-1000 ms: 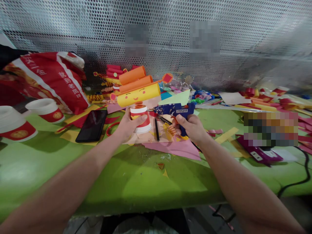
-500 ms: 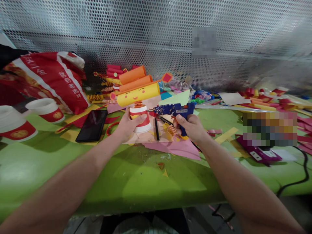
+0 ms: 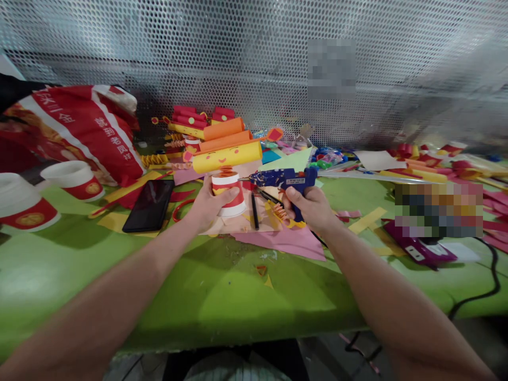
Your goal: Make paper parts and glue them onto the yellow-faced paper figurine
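My left hand (image 3: 212,203) is wrapped round a red and white paper cup (image 3: 234,198) that stands upside down. Above the cup, on a folded orange paper spring (image 3: 227,171), sits a head of paper rolls: a yellow roll (image 3: 232,156) with a drawn smiling face and two orange rolls (image 3: 226,139) behind it. In my right hand (image 3: 309,203) is a blue hot glue gun (image 3: 281,179), its nozzle pointing left at the cup's right side, close to the upper edge. Whether the nozzle touches the cup I cannot tell.
Pink paper (image 3: 286,243), a black pen (image 3: 254,210) and paper scraps lie around the cup. Left are a black phone (image 3: 148,206), paper cups (image 3: 75,180) and a red bag (image 3: 99,132). A purple box (image 3: 420,247) and black cable (image 3: 496,275) are right. A perforated metal panel (image 3: 254,63) stands behind.
The paper-roll head has tilted slightly to the right and lies a little more level. Both hands, the cup and the glue gun stay almost where they were.
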Motion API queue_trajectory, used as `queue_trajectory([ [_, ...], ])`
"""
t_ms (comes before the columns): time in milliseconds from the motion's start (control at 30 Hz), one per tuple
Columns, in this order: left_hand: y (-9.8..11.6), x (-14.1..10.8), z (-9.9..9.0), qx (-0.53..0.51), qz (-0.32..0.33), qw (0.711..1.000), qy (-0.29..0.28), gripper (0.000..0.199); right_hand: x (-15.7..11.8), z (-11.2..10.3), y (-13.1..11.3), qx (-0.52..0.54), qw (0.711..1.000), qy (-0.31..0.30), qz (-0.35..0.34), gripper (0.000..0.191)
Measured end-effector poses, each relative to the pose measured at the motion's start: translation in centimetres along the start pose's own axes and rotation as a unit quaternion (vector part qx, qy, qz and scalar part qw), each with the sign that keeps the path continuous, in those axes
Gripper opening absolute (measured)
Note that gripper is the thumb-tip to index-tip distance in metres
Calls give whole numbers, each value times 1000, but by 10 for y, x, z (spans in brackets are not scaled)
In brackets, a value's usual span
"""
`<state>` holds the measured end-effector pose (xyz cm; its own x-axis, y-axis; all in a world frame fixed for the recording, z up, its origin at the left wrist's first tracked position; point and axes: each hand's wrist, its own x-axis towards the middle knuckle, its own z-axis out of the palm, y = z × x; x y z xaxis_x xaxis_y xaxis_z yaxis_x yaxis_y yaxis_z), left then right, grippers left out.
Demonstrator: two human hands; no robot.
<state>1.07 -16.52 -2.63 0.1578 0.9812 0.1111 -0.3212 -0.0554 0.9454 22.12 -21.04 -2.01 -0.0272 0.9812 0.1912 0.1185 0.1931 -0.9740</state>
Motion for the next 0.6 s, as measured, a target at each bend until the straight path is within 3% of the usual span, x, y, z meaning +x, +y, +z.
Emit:
queue_trajectory([
  [600, 2, -1, 0, -5, 4, 1000, 4, 58, -1, 1, -1, 21, 1000, -13, 14, 56],
])
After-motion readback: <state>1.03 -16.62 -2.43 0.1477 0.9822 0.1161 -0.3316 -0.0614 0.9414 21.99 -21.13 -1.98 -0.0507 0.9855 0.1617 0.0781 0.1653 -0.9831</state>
